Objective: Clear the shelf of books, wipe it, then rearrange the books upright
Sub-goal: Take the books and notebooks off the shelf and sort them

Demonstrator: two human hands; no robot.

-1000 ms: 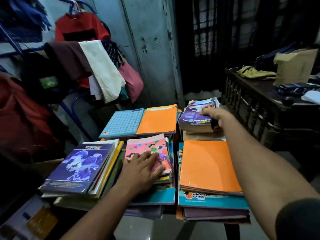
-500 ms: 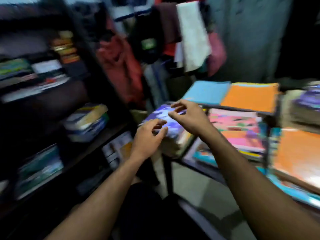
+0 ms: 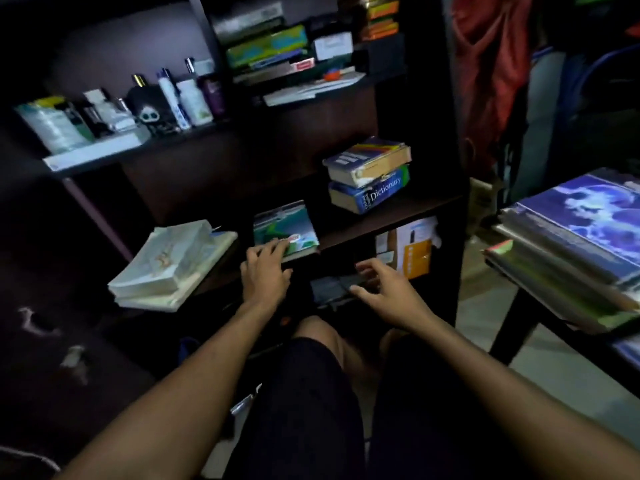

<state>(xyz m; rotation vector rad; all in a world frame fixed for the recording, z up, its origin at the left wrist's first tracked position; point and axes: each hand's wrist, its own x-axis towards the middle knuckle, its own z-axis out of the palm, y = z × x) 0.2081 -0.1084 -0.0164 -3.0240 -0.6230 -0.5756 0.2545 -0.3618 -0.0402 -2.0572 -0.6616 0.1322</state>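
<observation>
We rest our left hand [image 3: 265,271], fingers spread, on the green-covered paperback book [image 3: 285,230] lying flat on the dark wooden shelf [image 3: 381,216]; our right hand [image 3: 381,289] hovers open, holding nothing. Clearing is partway: two thick stacked dictionaries [image 3: 370,174] remain shelved, other books already piled on the tabletop [image 3: 512,299]. Wiping and upright arranging are left.

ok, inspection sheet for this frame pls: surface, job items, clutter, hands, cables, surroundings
Surface: dark shelf, partly cleared, dimly lit.
Job's things: green book flat at the shelf's front edge; dictionary flat with a thick book stacked on it; pale book lying tilted to the left; cleared books piled on the table at right.
Clutter: bottles on the upper left shelf; book pile above; orange box on the shelf below.
Hands: left hand fingers resting on the green book; right hand open, holding nothing, in front of the lower shelf.
Cables: nothing seen.
Surroundings: red cloth hanging at right.
</observation>
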